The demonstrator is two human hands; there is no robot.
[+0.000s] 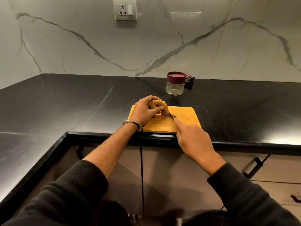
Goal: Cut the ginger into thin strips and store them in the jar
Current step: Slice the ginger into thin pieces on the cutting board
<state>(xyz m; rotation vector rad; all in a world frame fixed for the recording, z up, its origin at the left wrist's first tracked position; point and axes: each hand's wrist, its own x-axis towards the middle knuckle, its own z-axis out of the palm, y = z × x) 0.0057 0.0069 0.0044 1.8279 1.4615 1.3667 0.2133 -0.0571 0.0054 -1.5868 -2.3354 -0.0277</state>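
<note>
Wooden rectangular cutting board point(184, 118) on the black counter point(81, 101) is carrying a knobbly brown ginger root point(160, 107), which the left hand point(145, 111) is gripping while the right hand point(192, 139), forefinger extended, is clamping a steel knife point(171, 117). Left fingers point(158, 108) risk nicking; the lidded clear jar point(175, 85) is standing behind.

A wall socket point(125, 11) sits on the marble backsplash point(211, 46); a dark cloth point(190, 80) lies on the black counter point(65, 98).
</note>
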